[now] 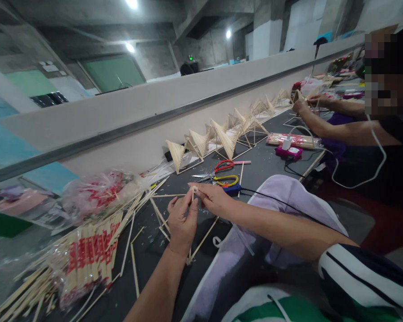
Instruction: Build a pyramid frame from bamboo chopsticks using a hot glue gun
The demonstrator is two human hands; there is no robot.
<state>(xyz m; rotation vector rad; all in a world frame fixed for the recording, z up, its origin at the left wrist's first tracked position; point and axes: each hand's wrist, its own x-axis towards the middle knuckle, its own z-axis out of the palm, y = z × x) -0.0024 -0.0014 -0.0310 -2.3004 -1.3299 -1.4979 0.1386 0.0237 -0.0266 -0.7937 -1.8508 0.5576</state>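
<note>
My left hand (182, 218) and my right hand (212, 197) meet over the dark table, fingertips pinched together at one corner of a frame made of thin wooden sticks (204, 239). Small pale bits show between the fingers; the joint itself is mostly hidden. Other sticks of the frame run left and down beneath my left hand. Just beyond my right hand lie scissors (225, 166) with one red and one yellow handle. A blue tool with a black cord (233, 190), partly covered by the scissors, rests beside my right wrist.
Bundled sticks in red-printed wrappers (87, 257) and loose sticks (30, 286) lie at left, near a clear plastic bag (97, 192). Twisted stick models (223, 138) line the wall. A magenta box (289, 152) has a white plug. At right, a co-worker's hands (302, 106) hold sticks.
</note>
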